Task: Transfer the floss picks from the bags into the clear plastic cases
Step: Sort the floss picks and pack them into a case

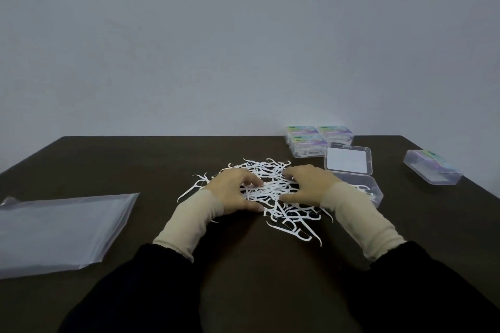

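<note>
White plastic floss picks (pixel 273 192) lie in a loose, tangled heap near the middle of a dark brown surface (pixel 135 159), a few strays trailing off toward the near edge and to the left. Both of a person's hands sit on the heap from either side: the left hand (pixel 232 192) rests with its fingers bent down into the picks and its thumb along the near side, while the right hand (pixel 305 184) mirrors it, fingers curved over the far side of the heap and thumb pointing inward; whether either hand actually grips any picks cannot be told. Cream cuffs cover both wrists beneath black sleeves. Just to the right of the heap, partly hidden behind the right wrist, stands an open clear plastic case (pixel 370 192) with a few picks inside, its hinged lid (pixel 348 161) laid back flat on the far side. Beyond the lid, at the far edge of the surface, three closed cases (pixel 316 143) with colourful labels sit grouped together, white picks visible through their walls. Another closed case (pixel 431 170) lies by itself farther right. On the left side of the surface, well apart from the heap, a flat translucent plastic bag (pixel 59 227) lies spread out. A plain grey wall (pixel 243 35) fills the background.
</note>
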Action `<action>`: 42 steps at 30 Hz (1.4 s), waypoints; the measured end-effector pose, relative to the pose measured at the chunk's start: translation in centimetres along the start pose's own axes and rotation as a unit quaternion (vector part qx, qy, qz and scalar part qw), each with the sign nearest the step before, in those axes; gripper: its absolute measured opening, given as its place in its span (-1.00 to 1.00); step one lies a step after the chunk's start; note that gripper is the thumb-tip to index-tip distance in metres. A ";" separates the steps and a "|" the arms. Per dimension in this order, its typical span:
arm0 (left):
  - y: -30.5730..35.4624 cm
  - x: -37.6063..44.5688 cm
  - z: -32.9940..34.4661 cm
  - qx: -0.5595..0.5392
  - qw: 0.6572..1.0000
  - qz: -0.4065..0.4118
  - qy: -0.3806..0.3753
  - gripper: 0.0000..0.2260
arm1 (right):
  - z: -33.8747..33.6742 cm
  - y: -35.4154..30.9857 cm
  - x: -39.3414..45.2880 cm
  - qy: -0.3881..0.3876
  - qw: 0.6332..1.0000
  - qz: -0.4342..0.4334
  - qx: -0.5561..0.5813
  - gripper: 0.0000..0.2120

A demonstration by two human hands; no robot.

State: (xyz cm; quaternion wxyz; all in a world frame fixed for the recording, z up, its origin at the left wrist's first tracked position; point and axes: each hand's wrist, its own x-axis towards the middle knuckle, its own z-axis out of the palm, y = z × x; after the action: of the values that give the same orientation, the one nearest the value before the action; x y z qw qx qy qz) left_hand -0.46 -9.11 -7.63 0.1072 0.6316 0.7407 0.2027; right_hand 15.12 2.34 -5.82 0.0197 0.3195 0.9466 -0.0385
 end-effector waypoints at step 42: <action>3.7 1.0 0.9 -0.242 0.914 0.023 0.326 -0.87 | -1.6 10.5 -5.4 0.234 0.936 0.086 0.248 -0.76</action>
State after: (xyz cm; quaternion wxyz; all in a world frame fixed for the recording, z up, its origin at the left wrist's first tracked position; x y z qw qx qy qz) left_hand 3.06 -7.51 -6.66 0.0044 0.5020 0.6480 0.5728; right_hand 25.79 7.50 -4.49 -0.2789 0.3944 0.8538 -0.1941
